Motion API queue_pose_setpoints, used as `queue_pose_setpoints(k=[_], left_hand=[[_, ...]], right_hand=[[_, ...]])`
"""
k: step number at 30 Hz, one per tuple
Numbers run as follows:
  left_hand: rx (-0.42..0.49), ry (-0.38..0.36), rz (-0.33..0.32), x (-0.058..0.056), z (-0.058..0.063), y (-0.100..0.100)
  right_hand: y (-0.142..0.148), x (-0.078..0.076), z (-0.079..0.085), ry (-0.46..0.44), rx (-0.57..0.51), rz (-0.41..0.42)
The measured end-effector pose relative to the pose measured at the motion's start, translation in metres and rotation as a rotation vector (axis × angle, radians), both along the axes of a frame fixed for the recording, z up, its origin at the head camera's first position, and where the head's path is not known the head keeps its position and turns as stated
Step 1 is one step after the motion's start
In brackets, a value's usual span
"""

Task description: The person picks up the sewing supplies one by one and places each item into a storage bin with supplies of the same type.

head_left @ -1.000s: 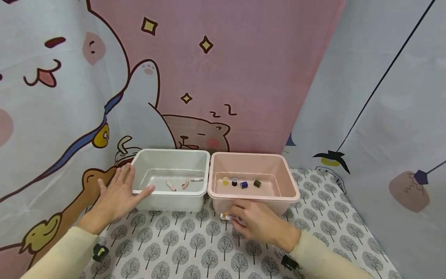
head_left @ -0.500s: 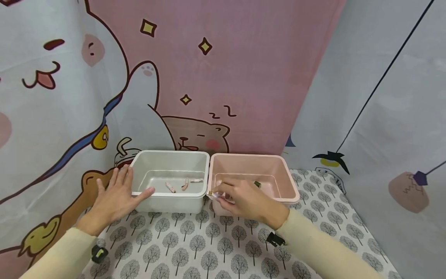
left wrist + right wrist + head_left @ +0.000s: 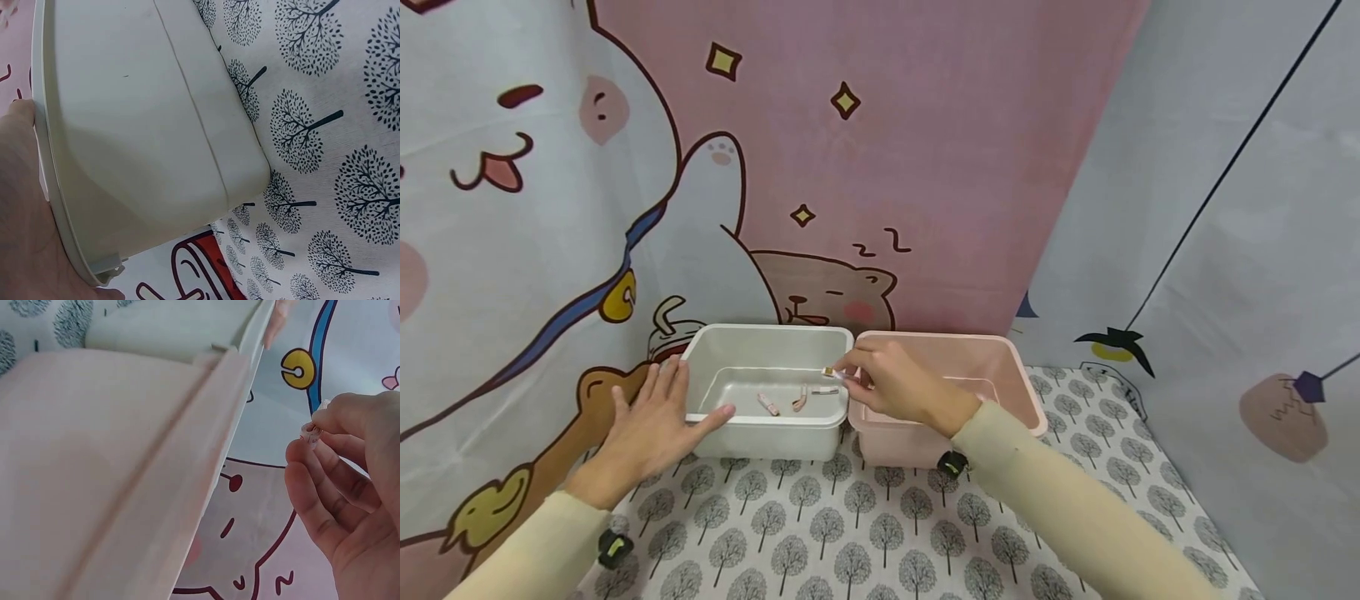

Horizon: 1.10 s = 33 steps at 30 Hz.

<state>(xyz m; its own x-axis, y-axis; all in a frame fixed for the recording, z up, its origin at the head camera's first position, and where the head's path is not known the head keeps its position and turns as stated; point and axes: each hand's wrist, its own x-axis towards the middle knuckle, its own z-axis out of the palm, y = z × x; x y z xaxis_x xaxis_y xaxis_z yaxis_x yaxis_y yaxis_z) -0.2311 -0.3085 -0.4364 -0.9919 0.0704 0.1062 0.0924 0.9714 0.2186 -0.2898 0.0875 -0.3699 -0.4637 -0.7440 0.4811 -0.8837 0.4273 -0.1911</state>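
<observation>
My right hand (image 3: 895,385) pinches a small whitish strip-like piece with a gold end (image 3: 830,372) between thumb and fingertips, above the right end of the white bin (image 3: 767,440). In the right wrist view the held piece (image 3: 310,433) looks pale and patterned; its exact kind is unclear. Three small pinkish pieces lie on the bin floor: a slanted strip (image 3: 767,405), a bent one (image 3: 800,397) and a flat one (image 3: 824,391). My left hand (image 3: 651,425) rests with spread fingers at the bin's left front corner, its thumb over the front rim.
A pink bin (image 3: 895,446) stands right beside the white one; my right hand and forearm hide its contents. Both bins sit on a tree-print cloth (image 3: 820,517), close to a cartoon-print backdrop (image 3: 955,208) behind and at the sides.
My right hand has risen from in front of the pink bin, moving left and away over its rim to the white bin, carrying the small piece. The left hand has stayed put.
</observation>
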Motion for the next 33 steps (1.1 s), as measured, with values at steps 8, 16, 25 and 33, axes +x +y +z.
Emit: queue_pose_setpoints(k=[8,16,25,33], left_hand=[[0.009,-0.008,0.000,0.001,0.001,-0.002],[0.006,-0.001,0.004,0.000,0.002,-0.002],[0.018,-0.013,0.004,0.002,0.002,-0.002],[0.015,-0.011,0.001,-0.002,-0.001,0.000]], right_hand=[[-0.026,-0.029,0.012,-0.013,0.024,-0.041],[-0.056,-0.052,0.019,-0.029,0.069,-0.116],[-0.086,-0.066,0.021,-0.111,0.117,-0.159],[-0.099,-0.076,0.024,-0.137,0.133,-0.197]])
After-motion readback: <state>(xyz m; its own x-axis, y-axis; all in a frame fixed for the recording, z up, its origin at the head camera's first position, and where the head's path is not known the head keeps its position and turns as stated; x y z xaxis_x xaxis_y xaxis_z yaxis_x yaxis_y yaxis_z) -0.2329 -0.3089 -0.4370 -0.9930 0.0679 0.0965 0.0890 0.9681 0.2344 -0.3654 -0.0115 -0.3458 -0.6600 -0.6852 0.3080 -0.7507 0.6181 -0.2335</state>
